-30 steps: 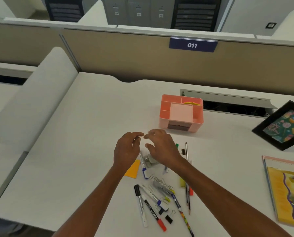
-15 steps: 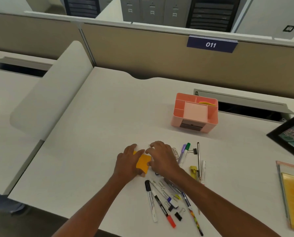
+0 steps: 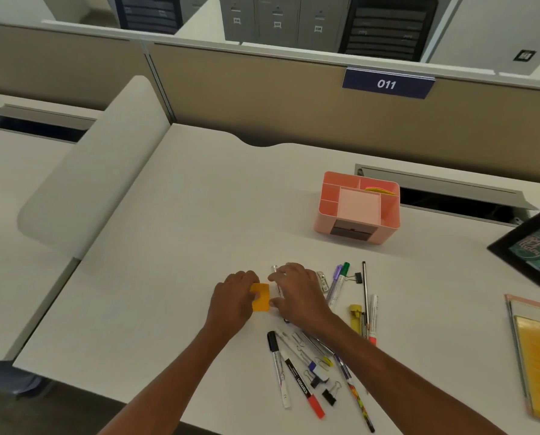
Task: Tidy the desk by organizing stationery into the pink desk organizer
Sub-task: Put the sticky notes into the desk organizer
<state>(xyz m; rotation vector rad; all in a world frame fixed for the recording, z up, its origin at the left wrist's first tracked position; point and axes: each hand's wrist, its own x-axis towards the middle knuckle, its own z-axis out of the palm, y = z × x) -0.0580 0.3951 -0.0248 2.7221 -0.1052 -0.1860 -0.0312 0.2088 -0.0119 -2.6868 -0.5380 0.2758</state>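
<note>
Mid-frame, the left hand's (image 3: pixel 231 304) fingers clamp an orange sticky pad (image 3: pixel 261 299) on the worktop (image 3: pixel 168 246); the right hand's (image 3: pixel 301 296) fingers (arched, apart) touch its edge.

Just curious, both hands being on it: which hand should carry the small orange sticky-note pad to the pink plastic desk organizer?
Probably the right hand: it touches the small orange sticky-note pad, and the pink plastic desk organizer stands farther off on its side.

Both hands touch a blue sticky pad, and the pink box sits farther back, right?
No: the head view shows the pad is orange, not blue. Left hand and right hand touch it; the pink box sits farther back.
</note>
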